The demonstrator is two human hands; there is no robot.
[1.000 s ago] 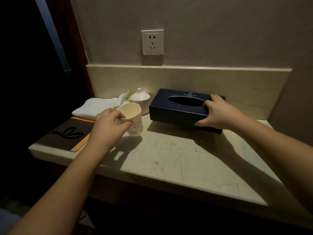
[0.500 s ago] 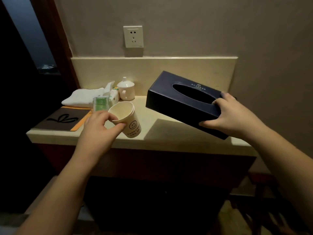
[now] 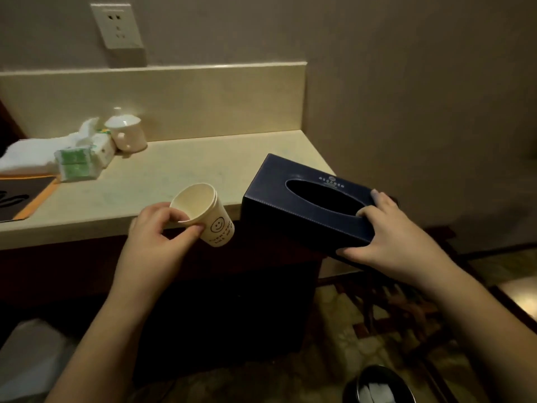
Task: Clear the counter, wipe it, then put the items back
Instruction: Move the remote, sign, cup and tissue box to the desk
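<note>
My left hand [image 3: 158,234] grips a cream paper cup [image 3: 203,213] with a smiley face by its rim, tilted, in the air just past the front edge of the pale stone counter [image 3: 162,175]. My right hand [image 3: 389,242] holds the near end of a dark blue tissue box [image 3: 302,205], thumb at its oval slot, lifted off the counter's right corner. Still on the counter at the back left are a white lidded pot [image 3: 128,132], a green-and-white tissue pack [image 3: 78,161], a folded white towel [image 3: 32,155] and a dark mat with an orange border [image 3: 20,199].
A wall socket [image 3: 117,26] sits above the counter's backsplash. Below the counter is a dark cabinet front. A dark round bin [image 3: 377,385] stands on the patterned floor at the lower right, and a wooden stand is beside it.
Both hands have pulled back from the counter: the cup came off the surface toward me, and the tissue box was lifted and carried right and forward past the counter's corner. My view has swung right and down.
</note>
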